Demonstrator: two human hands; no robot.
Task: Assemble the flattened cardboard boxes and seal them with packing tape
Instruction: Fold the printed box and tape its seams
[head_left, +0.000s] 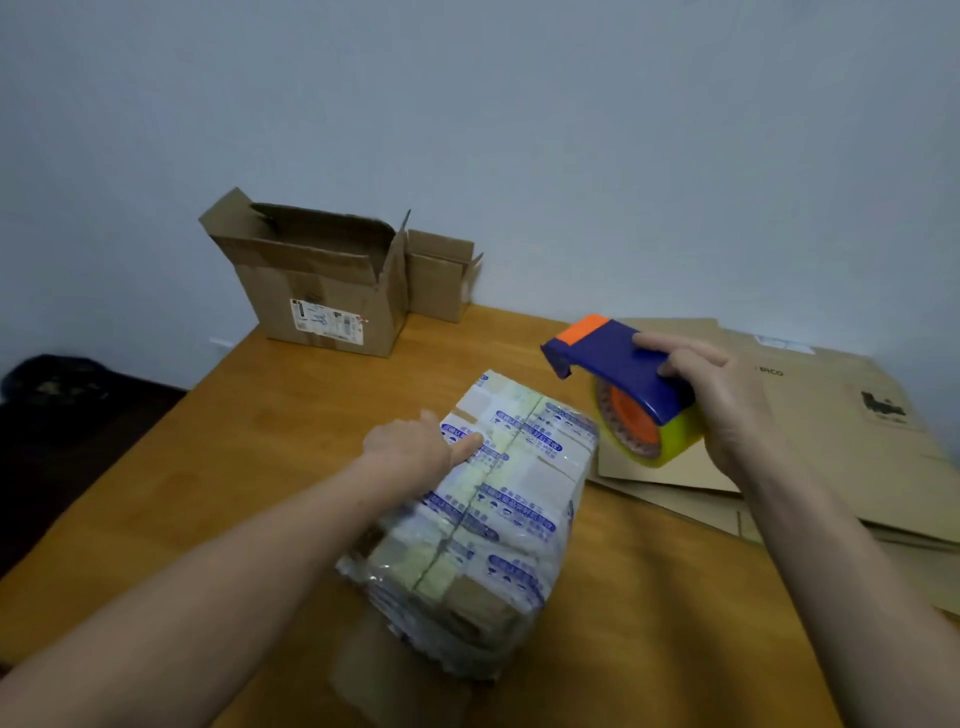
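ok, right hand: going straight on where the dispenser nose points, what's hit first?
Likely the larger open box at the back. The right hand holds the tape dispenser nose-left, seemingly above the taped box; depth is unclear, so it could clip that first.

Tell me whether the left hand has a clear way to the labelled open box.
Probably yes: the left hand rests on the taped box, with only bare table between it and the labelled open box.

Taped box (483, 519) left of flattened boxes (831, 441)
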